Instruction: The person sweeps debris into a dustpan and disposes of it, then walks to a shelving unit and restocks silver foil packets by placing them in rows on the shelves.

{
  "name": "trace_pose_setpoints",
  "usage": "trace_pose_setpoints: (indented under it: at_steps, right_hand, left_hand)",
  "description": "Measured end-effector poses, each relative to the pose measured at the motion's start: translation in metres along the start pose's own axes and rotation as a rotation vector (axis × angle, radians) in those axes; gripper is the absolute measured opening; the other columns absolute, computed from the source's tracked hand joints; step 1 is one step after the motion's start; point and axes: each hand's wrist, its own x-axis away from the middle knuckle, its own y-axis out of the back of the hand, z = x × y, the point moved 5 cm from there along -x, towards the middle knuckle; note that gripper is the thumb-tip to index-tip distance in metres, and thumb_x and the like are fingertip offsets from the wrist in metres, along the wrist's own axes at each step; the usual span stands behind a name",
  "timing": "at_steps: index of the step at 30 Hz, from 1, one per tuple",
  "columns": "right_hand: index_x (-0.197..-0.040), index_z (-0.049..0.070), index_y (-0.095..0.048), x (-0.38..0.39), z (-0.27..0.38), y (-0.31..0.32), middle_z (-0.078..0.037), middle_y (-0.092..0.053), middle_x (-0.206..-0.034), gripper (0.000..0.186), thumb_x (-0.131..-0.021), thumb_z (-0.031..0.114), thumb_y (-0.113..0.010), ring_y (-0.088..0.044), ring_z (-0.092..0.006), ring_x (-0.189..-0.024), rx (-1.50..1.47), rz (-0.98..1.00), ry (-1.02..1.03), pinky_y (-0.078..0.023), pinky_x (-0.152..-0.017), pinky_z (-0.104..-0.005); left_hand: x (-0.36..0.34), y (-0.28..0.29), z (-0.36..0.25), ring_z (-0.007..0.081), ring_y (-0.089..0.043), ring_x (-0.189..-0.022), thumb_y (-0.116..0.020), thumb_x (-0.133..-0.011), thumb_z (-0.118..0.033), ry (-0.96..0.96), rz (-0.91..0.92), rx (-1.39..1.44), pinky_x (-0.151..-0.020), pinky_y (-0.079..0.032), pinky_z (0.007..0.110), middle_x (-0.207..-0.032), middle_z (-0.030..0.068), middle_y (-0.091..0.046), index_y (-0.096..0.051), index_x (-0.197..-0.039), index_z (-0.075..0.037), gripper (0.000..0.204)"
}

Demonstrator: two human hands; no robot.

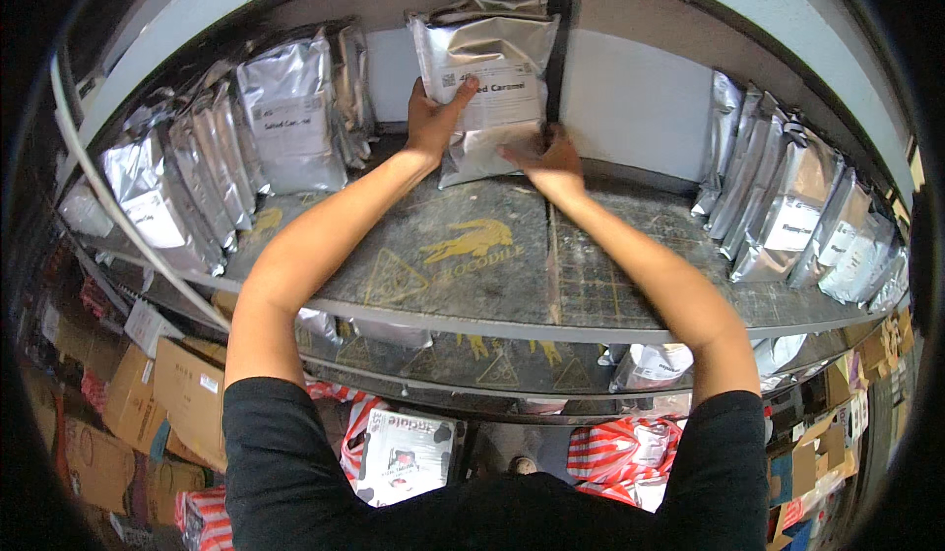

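Observation:
A silver foil pouch [487,44] with a white label stands upright at the back middle of the shelf [630,256]. My left hand [439,123] grips its left side, thumb across the label and the other fingers mostly out of sight behind it. At the pouch's lower right, my right hand [551,165] holds on, its slightly blurred fingers lying over the front. The top of another foil pouch [507,2] shows just behind the held one. To the left, a similar labelled pouch [287,108] stands in front of more pouches.
Rows of foil pouches line the left [162,206] and right [787,206] ends of the shelf. A pale post [123,216] curves up at the left. Lower shelves hold more pouches; below are cardboard boxes [187,393] and red-and-white striped bags [625,448].

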Motion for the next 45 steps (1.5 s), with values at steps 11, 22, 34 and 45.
trace_pose_setpoints:
  at_steps: [11, 22, 34, 45]
  right_hand:
    - [-0.136, -0.003, -0.028, 0.08, 0.153, -0.063, -0.023, -0.048, -0.129, 0.107, -0.058, 0.027, -0.094, -0.057, -0.0369, -0.117, -0.553, 0.214, 0.49, -0.052, -0.097, -0.0431]
    - [-0.134, -0.009, -0.035, 0.059, 0.226, -0.217, -0.031, -0.048, -0.125, 0.116, -0.057, 0.062, -0.085, -0.051, -0.0455, -0.116, 0.105, 0.279, 0.356, -0.042, -0.1, -0.0512]
    - [-0.134, 0.009, -0.053, 0.093, 0.297, -0.202, -0.015, -0.044, -0.145, 0.061, -0.08, 0.032, -0.065, -0.037, -0.0303, -0.138, 0.354, -0.01, 1.573, -0.022, -0.118, -0.05]
    - [-0.132, 0.008, -0.058, 0.05, 0.322, -0.261, -0.013, -0.044, -0.148, 0.068, -0.083, 0.054, -0.056, -0.032, -0.0299, -0.142, 0.498, -0.038, 1.509, -0.003, -0.119, -0.059]
  left_hand:
    - [0.068, 0.128, -0.147, 0.0142, -0.063, -0.084, -0.075, -0.084, -0.048, 0.063, -0.201, -0.169, -0.074, -0.052, 0.03, -0.096, 0.0057, -0.067, -0.063, -0.111, -0.002, 0.055]
    - [0.034, 0.285, -0.185, 0.0435, -0.067, -0.086, -0.059, -0.091, -0.055, -0.042, -0.37, -1.318, -0.081, -0.05, 0.048, -0.089, 0.0322, -0.066, -0.061, -0.106, 0.012, 0.068]
    - [0.15, 0.266, -0.191, 0.0386, -0.065, -0.075, -0.07, -0.083, -0.018, 0.038, 0.448, -1.525, -0.069, -0.051, 0.045, -0.078, 0.018, -0.066, -0.068, -0.082, -0.001, 0.018]
    - [0.115, 0.287, -0.16, 0.0424, -0.066, -0.08, -0.07, -0.08, -0.015, 0.115, 0.454, -1.71, -0.072, -0.052, 0.049, -0.08, 0.0246, -0.066, -0.066, -0.082, 0.003, 0.019]
